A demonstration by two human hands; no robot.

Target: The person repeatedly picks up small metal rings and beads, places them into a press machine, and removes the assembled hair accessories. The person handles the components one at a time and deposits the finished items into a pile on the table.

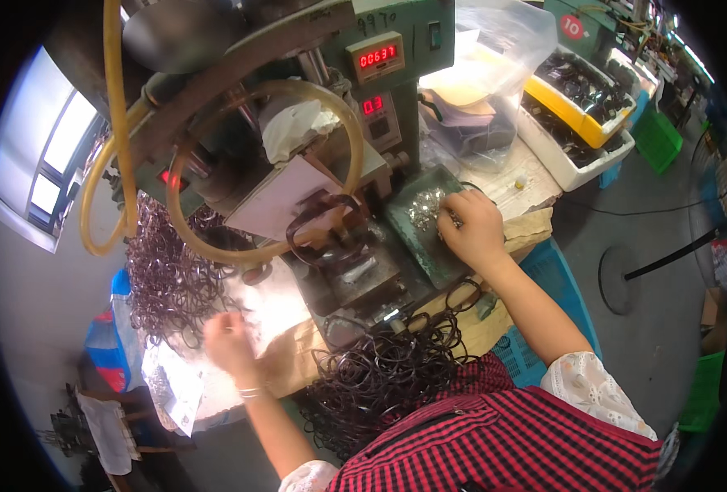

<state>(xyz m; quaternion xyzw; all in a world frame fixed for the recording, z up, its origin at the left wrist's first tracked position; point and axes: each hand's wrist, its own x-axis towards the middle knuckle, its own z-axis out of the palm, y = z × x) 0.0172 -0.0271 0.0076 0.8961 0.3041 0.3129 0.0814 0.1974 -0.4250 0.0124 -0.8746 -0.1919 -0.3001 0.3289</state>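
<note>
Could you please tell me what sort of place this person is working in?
Most likely a small factory workshop: a green press machine with red digital counters, heaps of dark rings on the bench, and bins of parts along the aisle.

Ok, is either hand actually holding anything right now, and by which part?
It cannot be told for sure. The right hand has its fingers down among small silvery parts in the green tray; the left hand rests on a clear plastic bag.

two hands [472, 225], two red displays [377, 56], one hose [216, 246].
</note>
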